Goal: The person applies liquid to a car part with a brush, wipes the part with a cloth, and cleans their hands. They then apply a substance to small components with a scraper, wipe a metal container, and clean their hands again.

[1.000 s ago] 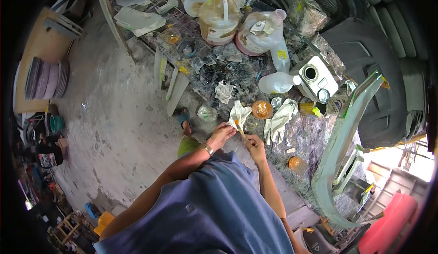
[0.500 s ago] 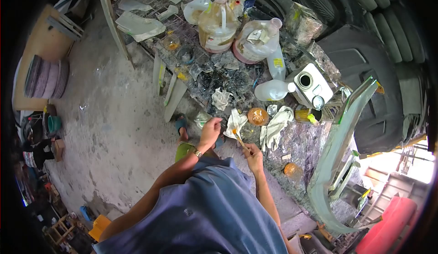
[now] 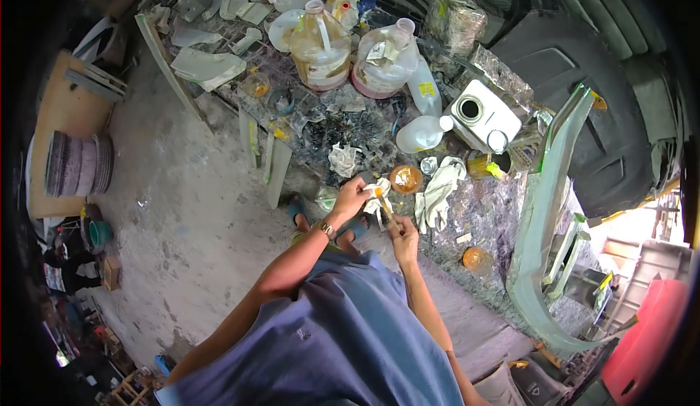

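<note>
The right hand [image 3: 402,241] has its grip closed around the wooden handle of a brush [image 3: 386,208]. The brush points away from the body, and its orange end is at the white cloth [image 3: 382,186]. The left hand [image 3: 350,200], with a watch [image 3: 327,229] on the wrist, has its grip closed on the near left edge of this cloth, just beside the brush end. Part of the cloth hangs down between the two hands.

Just beyond the right grip there is an orange cup [image 3: 405,179], and right of this cup lie the white gloves [image 3: 440,194] on the worktop [image 3: 456,278]. A second cup [image 3: 477,260] stands to the right of the right grip, well apart from it. Beyond the left grip lies a crumpled rag [image 3: 343,159].

Farther from both grips, a bottle [image 3: 420,135] lies on its side, near a metal can [image 3: 485,114] with a round dark opening. Behind them are two jugs, a left jug [image 3: 319,56] and a right jug [image 3: 384,63], each with some reddish liquid at the bottom. Far to the right of the right grip, a long curved panel [image 3: 531,260] reaches across the worktop. Beyond it, a big black part [image 3: 583,114] is visible.
</note>
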A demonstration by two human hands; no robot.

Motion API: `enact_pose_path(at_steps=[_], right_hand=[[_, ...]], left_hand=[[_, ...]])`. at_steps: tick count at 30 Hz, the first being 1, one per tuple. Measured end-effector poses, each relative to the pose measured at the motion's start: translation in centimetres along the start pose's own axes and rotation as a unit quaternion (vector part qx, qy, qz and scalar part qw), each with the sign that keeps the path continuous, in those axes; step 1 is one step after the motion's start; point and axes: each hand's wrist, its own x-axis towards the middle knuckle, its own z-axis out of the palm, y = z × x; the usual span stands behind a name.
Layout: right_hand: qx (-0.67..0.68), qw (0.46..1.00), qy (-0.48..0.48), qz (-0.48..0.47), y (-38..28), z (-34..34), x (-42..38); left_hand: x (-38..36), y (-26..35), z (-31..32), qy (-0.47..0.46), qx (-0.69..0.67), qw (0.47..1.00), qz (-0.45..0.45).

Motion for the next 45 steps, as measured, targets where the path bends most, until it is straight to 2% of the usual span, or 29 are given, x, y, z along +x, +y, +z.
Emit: enact_pose_path(at_steps=[2,4,6,8,11,13,16,19,22,25,29,30,31,33,35,37,41,45], right_hand=[[0.054,0.998,-0.001,-0.010,1.3,1.1,0.2],[0.072,0.997,0.000,-0.008,1.1,1.6,-0.1],[0.116,0.993,-0.004,0.018,1.7,1.7,-0.3],[0.129,0.991,-0.014,0.026,1.8,1.5,-0.5],[0.137,0.990,-0.030,0.035,1.2,1.1,-1.1],[0.134,0.990,-0.033,0.035,1.0,1.0,-1.3],[0.109,0.993,-0.046,0.029,0.7,0.7,-1.4],[0.091,0.994,-0.064,0.023,0.7,0.5,-1.4],[0.089,0.993,-0.074,0.024,0.2,0.2,-1.4],[0.078,0.993,-0.082,0.030,-0.1,-0.3,-1.3],[-0.095,0.994,-0.060,0.002,-2.6,-0.7,-1.7],[-0.161,0.986,-0.051,-0.007,-3.9,-0.7,-1.9],[-0.160,0.986,-0.052,-0.008,-4.6,-0.7,-2.0],[-0.221,0.974,-0.034,-0.044,-5.7,-0.5,-2.1],[-0.241,0.969,-0.040,-0.034,-7.0,-0.4,-2.1],[-0.263,0.963,-0.047,-0.024,-7.3,-0.4,-2.2],[-0.266,0.962,-0.036,-0.042,-7.0,-0.1,-2.2],[-0.242,0.969,-0.017,-0.054,-6.5,-0.1,-2.1]], left_hand=[[-0.4,-2.4,1.0,-0.002,-0.226,0.974,-0.006],[-1.6,-1.0,0.4,-0.025,-0.239,0.970,-0.035],[-2.3,-0.5,0.3,-0.049,-0.397,0.911,-0.099],[-2.2,-1.6,0.4,-0.069,-0.356,0.927,-0.096],[-3.2,0.5,0.2,-0.026,-0.303,0.949,-0.081],[-3.3,0.7,-0.1,-0.101,-0.326,0.934,-0.108],[-3.0,-0.1,0.0,-0.118,-0.277,0.949,-0.097],[-2.9,-0.7,0.6,-0.077,-0.272,0.955,-0.093],[-3.2,0.0,0.2,-0.083,-0.241,0.963,-0.084],[-3.2,-0.3,0.6,-0.062,-0.271,0.958,-0.068],[-2.7,-1.2,1.1,-0.046,-0.243,0.968,-0.029],[-2.7,-0.9,1.0,-0.030,-0.203,0.979,-0.013],[-2.8,-0.5,0.9,-0.013,-0.161,0.987,0.002],[-3.0,0.3,0.9,0.003,-0.180,0.983,-0.030],[-3.0,0.9,1.0,0.016,-0.197,0.978,-0.061],[-2.9,1.2,1.2,0.039,-0.278,0.953,-0.116],[-3.0,2.0,1.2,0.026,-0.301,0.947,-0.110],[-2.3,0.6,1.2,0.036,-0.269,0.959,-0.077]])
